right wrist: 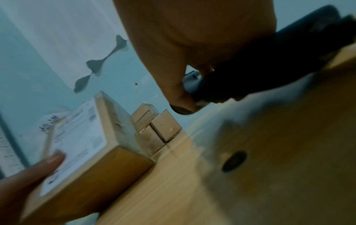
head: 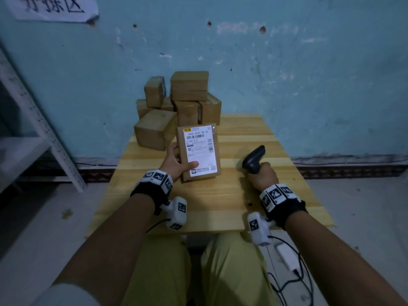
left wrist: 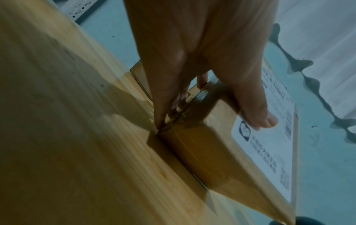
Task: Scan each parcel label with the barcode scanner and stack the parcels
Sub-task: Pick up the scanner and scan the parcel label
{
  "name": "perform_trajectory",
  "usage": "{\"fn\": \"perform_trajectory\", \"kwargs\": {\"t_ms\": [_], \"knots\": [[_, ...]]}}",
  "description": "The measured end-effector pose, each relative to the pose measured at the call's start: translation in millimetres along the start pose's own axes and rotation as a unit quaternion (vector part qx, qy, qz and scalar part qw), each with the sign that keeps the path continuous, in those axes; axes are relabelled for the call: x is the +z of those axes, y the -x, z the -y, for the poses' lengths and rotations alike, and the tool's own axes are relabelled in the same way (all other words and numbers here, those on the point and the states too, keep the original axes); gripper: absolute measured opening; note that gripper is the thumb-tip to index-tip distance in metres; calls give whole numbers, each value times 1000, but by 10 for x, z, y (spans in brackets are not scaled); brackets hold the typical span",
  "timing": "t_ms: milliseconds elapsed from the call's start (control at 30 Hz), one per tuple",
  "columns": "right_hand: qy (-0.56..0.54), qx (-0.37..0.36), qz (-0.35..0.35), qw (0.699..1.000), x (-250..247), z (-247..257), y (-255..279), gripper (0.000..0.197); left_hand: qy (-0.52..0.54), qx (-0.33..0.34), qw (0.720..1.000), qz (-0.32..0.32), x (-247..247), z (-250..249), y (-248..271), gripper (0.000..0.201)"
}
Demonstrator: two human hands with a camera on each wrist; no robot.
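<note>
The left hand point(head: 174, 161) is holding a flat cardboard parcel point(head: 217, 151): its grip is closed around the parcel's left edge, with the thumb point(left wrist: 256, 109) lying on the white shipping label point(head: 199, 149) and the other fingers point(left wrist: 161, 97) going down along the side of the box to the table. The parcel is lying on the wooden table point(head: 231, 195) with the label facing up, near the middle of the table. The label is showing a barcode and the code "D033".

The right hand point(head: 262, 176) is gripping the handle of a black barcode scanner point(head: 254, 159), with the fingers wrapped fully around it. The scanner is just to the right of the parcel, not touching it, and its head is rising up and away from the person. In the right wrist view the picture is blurred, so whether a finger is on the trigger cannot be told.

Behind the parcel, at the far left corner of the table, a pile of brown cardboard boxes point(head: 176, 107) is standing against the blue wall point(head: 287, 74). To the left of the parcel, beyond the table edge, a white metal shelf point(head: 33, 120) is standing. A white paper sign point(head: 53, 7) is hanging on the wall above it.
</note>
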State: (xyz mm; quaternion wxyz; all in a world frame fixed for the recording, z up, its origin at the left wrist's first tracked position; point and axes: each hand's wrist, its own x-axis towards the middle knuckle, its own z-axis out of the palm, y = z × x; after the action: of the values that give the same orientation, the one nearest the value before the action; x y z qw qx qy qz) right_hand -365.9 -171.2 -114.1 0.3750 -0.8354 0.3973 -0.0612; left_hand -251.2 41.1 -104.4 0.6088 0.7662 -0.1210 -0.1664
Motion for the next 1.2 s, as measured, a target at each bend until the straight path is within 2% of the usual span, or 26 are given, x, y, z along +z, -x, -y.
{"fn": "perform_trajectory", "kwargs": {"t_ms": [133,233,433,667,867,1200], "knots": [[-104,-86,-49,990,-29,111,170,44,2,-6,1000,-8,-19,-23,-48,92],[-147,-137,-52,978,-5,224,259,31,2,-9,1000,-9,-41,-39,-94,94],[-261,-137,6,956,75,372,311,4,12,-19,1000,-20,-65,-53,-193,96],[-299,-180,95,932,139,509,420,6,1,-22,999,-29,-87,-41,-303,99],[-313,-181,105,926,180,579,461,15,-26,-14,999,-36,-79,-31,-282,97],[-308,-182,96,929,189,589,467,17,-41,-23,998,-36,-76,-42,-265,96]]}}
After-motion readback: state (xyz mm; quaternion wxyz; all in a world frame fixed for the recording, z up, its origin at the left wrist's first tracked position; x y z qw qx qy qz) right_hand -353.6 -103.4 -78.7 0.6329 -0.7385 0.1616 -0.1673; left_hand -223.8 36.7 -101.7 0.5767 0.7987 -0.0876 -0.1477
